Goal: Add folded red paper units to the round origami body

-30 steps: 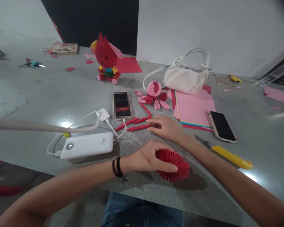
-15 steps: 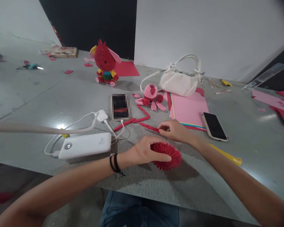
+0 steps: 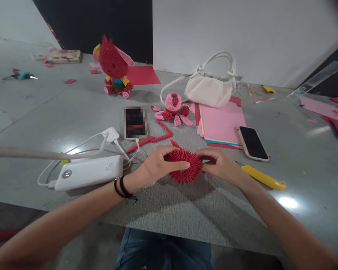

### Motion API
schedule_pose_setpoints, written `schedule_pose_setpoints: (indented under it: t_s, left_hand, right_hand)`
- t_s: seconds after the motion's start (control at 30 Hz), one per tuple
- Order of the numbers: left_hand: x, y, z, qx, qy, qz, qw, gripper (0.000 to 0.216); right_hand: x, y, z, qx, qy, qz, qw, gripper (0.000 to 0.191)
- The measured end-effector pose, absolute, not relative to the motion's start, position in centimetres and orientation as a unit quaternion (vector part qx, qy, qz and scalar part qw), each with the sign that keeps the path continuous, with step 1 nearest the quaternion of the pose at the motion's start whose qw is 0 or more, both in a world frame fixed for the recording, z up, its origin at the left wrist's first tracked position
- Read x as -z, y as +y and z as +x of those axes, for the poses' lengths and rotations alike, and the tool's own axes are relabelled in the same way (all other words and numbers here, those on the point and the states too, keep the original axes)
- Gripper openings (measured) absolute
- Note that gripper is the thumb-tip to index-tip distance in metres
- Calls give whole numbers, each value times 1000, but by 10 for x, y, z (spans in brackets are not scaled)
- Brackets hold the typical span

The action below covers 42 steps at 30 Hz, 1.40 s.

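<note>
The grey bench (image 3: 59,112) fills the view. Its near edge crosses just below the forearms, and a wide bare stretch lies open at the left. A grey textured mat (image 3: 186,213) covers the bench's front middle and reaches that near edge. Behind it, a stack of pink sheets (image 3: 222,123) sits with its far corner tucked under a white handbag (image 3: 208,88). A white power bank (image 3: 90,172) lies at the mat's left border, cables looping off it. A dark phone (image 3: 252,143) overlaps the stack's right corner, and a yellow knife (image 3: 263,178) lies just beside the right wrist.

The red spiky paper ring (image 3: 184,167) is held just above the mat's middle, between both hands. The left hand (image 3: 156,165) is curled around its left side, thumb over the top. The right hand (image 3: 219,165) has its fingertips pinched shut on the right rim. Open mat lies in front of the ring.
</note>
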<state>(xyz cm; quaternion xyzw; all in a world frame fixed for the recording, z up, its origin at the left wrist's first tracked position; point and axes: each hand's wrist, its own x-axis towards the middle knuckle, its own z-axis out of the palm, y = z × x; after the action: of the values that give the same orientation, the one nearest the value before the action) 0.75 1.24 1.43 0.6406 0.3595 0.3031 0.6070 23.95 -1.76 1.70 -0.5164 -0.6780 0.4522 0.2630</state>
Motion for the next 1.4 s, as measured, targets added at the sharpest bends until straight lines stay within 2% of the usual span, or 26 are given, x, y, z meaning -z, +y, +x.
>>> schedule_pose_setpoints:
  t_s: [0.1,0.33,0.5,0.73,0.87,1.03,1.17,1.4]
  left_hand:
    - [-18,13,7,-270,342,646,627,23]
    - [-14,17,7,-217,337,681,613,25]
    - [-12,21,6,-188,315,706,606,26]
    - [-17,22,5,-219,343,714,570,24]
    - [-17,21,5,-213,340,682,611,25]
    - [-19,18,6,-224,334,649,646,23]
    - [-20,14,7,-229,333,610,681,25]
    - [-17,8,6,-238,306,569,725,20]
  right_hand:
    - [-22,-15,240,-435,-701,-513,236,32]
    - [-26,-12,234,-393,-746,-513,162,16]
    - [-22,-9,237,-399,-749,-507,151,22]
    - [-18,-11,241,-410,-735,-514,168,19]
    - [-18,-14,237,-397,-728,-526,190,12]
    - [-23,-12,243,-472,-673,-521,232,4]
    - [-24,-14,251,-525,-592,-526,311,15]
    - [-28,-30,237,-589,-471,-434,493,13]
